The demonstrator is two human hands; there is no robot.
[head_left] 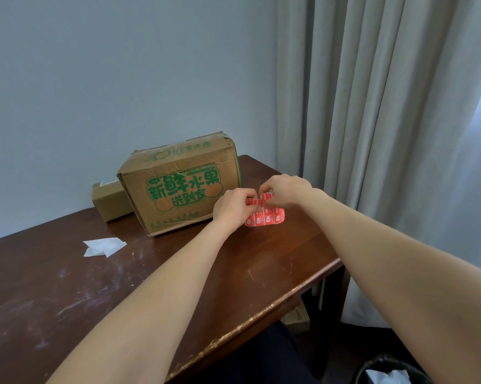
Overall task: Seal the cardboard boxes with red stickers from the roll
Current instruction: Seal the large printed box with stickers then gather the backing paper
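Pinching the top edge of a red sticker sheet [265, 216], my left hand [232, 207] and right hand [286, 189] meet above the desk [67, 286], each grip closed on the sheet with curled fingers. The sheet is thin and glossy, with rounded corners and rows of small rectangular labels printed in white. It hangs over the dark brown wood, just right of the large cardboard box [178, 184]. That box is matte corrugated brown with green characters and orange round shapes on its side, shiny clear tape wrinkled over its dented top. A smaller plain cardboard box [109, 200] sits touching its left side, against the wall. The desk's varnish is scuffed with pale streaks and chipped along the front edge. Crumpled white backing paper [103, 246] lies flat to the left.
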